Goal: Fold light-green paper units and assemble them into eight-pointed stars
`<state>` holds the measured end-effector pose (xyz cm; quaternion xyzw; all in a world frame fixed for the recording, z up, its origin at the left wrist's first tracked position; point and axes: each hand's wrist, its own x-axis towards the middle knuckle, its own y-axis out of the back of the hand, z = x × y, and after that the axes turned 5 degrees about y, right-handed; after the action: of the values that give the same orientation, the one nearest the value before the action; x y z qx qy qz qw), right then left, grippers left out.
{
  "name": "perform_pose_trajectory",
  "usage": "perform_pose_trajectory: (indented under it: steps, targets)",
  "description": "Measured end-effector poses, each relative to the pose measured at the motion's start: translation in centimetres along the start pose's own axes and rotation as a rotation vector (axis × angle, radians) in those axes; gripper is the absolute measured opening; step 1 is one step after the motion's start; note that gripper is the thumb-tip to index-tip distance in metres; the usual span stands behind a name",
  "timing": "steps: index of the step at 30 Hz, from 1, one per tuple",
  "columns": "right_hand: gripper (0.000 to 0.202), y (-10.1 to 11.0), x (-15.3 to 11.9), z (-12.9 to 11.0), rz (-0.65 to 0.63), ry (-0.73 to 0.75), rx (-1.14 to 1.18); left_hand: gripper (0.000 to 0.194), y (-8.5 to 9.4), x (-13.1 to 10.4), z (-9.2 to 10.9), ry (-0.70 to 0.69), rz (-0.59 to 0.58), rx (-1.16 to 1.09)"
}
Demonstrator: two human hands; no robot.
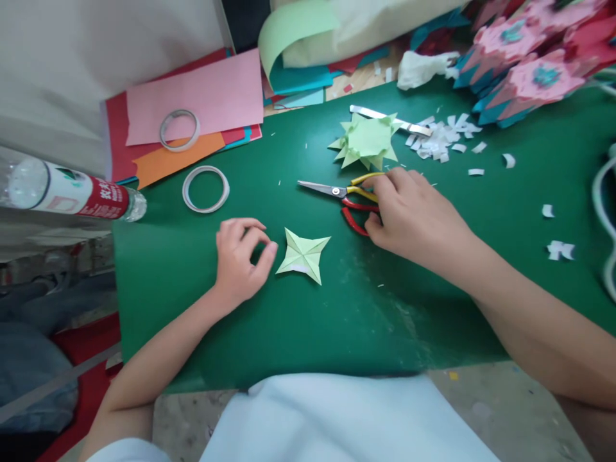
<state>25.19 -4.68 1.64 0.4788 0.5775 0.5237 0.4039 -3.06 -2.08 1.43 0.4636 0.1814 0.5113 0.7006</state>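
Note:
A light green folded paper star (304, 254) with four points lies on the green table, a white strip along its lower edge. Just left of it my left hand (244, 260) rests with curled fingers and thumb apart, holding nothing. My right hand (409, 208) grips the scissors (339, 190) by their yellow and red handles; the blades point left and look closed. Beyond the scissors sits a larger spiky light green paper piece (369, 140), with metal tweezers (409, 125) beside it.
Two tape rolls (206, 189) are at the left, one on coloured paper sheets (197, 96). A water bottle (72, 189) lies at the left edge. Small white paper pieces (443, 138) are scattered at the right. Pink and blue paper flowers (529, 80) stand back right.

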Motion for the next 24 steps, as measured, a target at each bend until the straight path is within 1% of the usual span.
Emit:
perform_pose_trajectory:
  steps: [1, 3, 4, 5, 7, 9, 11, 12, 14, 15, 17, 20, 22, 24]
  targets:
    - [0.035, -0.2, -0.1, 0.2, 0.020, 0.003, 0.014, 0.005, 0.4, 0.5, -0.9, 0.016, 0.059, 0.056]
    - [0.028, -0.4, -0.1, 0.3, 0.061, 0.006, 0.022, 0.024, 1.3, 1.6, -2.9, 0.080, 0.169, 0.206]
    - [0.025, -0.4, -0.1, 0.3, 0.079, -0.001, 0.018, 0.029, 1.6, 2.0, -3.9, 0.116, 0.194, 0.264]
    - [0.022, -0.4, 0.0, 0.2, 0.093, -0.012, 0.016, 0.028, 1.9, 2.4, -4.8, 0.134, 0.195, 0.301]
    - [0.018, -0.2, 0.1, -0.2, 0.126, -0.036, 0.043, 0.016, 2.0, 2.9, -6.3, 0.151, 0.173, 0.317]
    - [0.019, 0.2, 0.2, -0.7, 0.157, -0.040, 0.110, 0.008, 1.8, 3.1, -6.8, 0.171, 0.165, 0.273]
    - [0.023, 0.6, 0.2, -1.2, 0.176, -0.026, 0.184, 0.004, 1.4, 2.9, -6.3, 0.196, 0.183, 0.150]
    - [0.026, 0.8, 0.2, -1.4, 0.183, -0.021, 0.210, 0.005, 1.2, 2.7, -5.7, 0.200, 0.184, 0.050]
    - [0.034, 1.2, 0.1, -1.8, 0.194, -0.019, 0.240, 0.013, 1.0, 2.1, -4.1, 0.216, 0.129, -0.222]
    - [0.038, 1.5, 0.1, -2.0, 0.198, -0.016, 0.257, 0.016, 1.0, 1.8, -3.2, 0.217, 0.122, -0.347]
    - [0.044, 1.9, 0.1, -2.3, 0.188, -0.007, 0.312, 0.024, 1.0, 1.1, -1.4, 0.209, 0.095, -0.546]
    - [0.045, 2.5, -0.1, -2.6, 0.153, 0.026, 0.406, 0.044, 1.5, 0.4, 0.7, 0.214, 0.019, -0.682]
    - [0.043, 2.7, -0.4, -2.8, 0.154, 0.051, 0.406, 0.049, 1.9, 0.1, 1.5, 0.246, -0.047, -0.711]
    - [0.042, 2.8, -0.7, -3.0, 0.186, 0.073, 0.353, 0.052, 2.3, -0.1, 2.0, 0.273, -0.095, -0.726]
